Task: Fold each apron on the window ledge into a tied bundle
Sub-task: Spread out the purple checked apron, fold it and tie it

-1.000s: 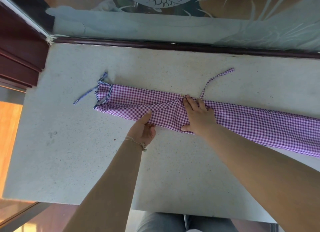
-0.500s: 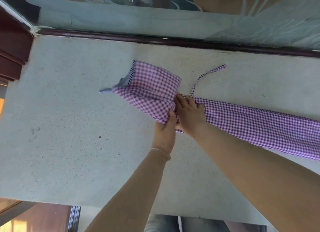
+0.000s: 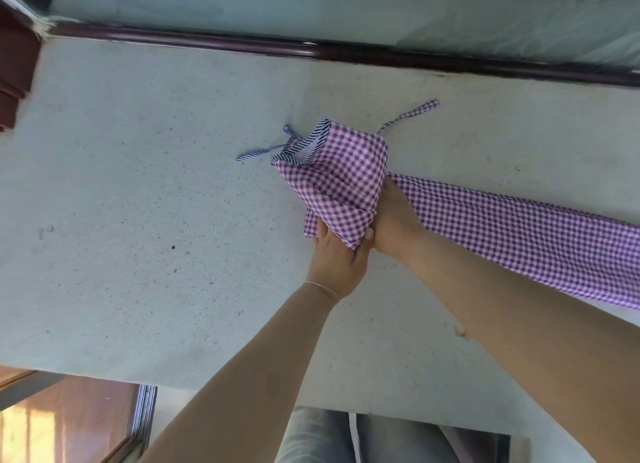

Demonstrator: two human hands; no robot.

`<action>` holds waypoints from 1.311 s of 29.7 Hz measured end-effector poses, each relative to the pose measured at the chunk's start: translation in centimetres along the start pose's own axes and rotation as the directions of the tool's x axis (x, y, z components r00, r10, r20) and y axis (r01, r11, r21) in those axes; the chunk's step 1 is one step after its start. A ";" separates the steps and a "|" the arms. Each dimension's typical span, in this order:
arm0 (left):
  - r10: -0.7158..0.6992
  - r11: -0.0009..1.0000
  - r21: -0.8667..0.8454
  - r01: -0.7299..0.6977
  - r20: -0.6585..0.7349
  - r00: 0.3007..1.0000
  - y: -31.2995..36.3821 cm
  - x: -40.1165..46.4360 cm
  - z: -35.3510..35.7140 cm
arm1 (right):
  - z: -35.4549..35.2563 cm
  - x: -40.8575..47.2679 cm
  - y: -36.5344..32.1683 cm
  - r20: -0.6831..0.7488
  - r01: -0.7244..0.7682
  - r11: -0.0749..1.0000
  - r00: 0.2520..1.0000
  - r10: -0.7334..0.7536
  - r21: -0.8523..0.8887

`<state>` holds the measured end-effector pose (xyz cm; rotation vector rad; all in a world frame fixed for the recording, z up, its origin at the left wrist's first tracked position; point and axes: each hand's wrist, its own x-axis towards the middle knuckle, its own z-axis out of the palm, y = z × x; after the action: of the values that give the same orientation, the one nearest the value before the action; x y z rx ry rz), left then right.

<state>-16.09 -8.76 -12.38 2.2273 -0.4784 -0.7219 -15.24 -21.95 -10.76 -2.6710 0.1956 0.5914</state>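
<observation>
Purple-and-white gingham cotton apron (image 3: pixel 485 227) lies on the pale speckled stone window ledge (image 3: pixel 138 203), already folded into a long narrow strip running off frame right.

Left hand (image 3: pixel 337 254) grips the strip's near edge, thumb on top, fingers curled under the cloth, with the left end lifted and arcing over toward the right. Blue-striped trim and blue-striped tie strap (image 3: pixel 259 152) hang off the raised end. Right hand (image 3: pixel 393 220) sits at the fold line; its fingers are hidden under the lifted flap, so I can't tell whether they lie flat or pinch.

Step in hand, as I read it: folding the left end over the middle to shorten the strip.

To do it well:
- Keep the right hand pressing at the crease so the strip doesn't slide on the smooth stone.
- Carry the flap over square to the strip's long edges; it looks twisted now, so flatten it before laying it down.
- Keep the striped strap outside the fold, not trapped in it.
- Same for the thin gingham tie (image 3: pixel 410 114) lying toward the window; both probably needed free for the knot.
- Slide the right hand out only after the flap lands.
</observation>
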 end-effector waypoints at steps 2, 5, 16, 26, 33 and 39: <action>0.029 0.988 0.153 -0.031 0.017 0.999 0.2 0.1 0.5 | 0.2 -2.1 2.0 -0.277 0.057 0.994 0.960 -0.029 0.094; 0.022 0.918 0.395 -0.042 0.055 0.998 0.2 0.4 1.7 | 0.9 -5.9 4.9 -0.521 0.051 0.971 0.850 0.080 0.233; -0.077 0.725 0.687 -0.036 0.133 0.988 1.4 0.8 3.7 | 3.7 -4.6 -2.9 -0.359 -0.327 0.757 0.729 0.583 0.565; 0.043 0.642 0.758 -0.116 0.116 0.992 -0.6 1.4 4.6 | 2.0 -10.6 6.3 0.151 0.144 -0.276 0.562 0.814 0.950; -0.036 0.656 0.748 -0.099 0.162 0.986 0.1 1.3 4.0 | 0.2 -12.3 10.7 0.265 -0.156 -0.219 0.698 0.665 0.963; 0.060 0.775 0.628 -0.072 0.041 0.997 0.2 1.1 4.0 | 1.0 -11.5 11.8 -0.223 -0.243 0.436 0.594 0.773 0.866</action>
<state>-17.75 -11.57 -14.89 2.8067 -0.9143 -0.5974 -28.55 -31.69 -10.75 -1.7452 1.2621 -0.2443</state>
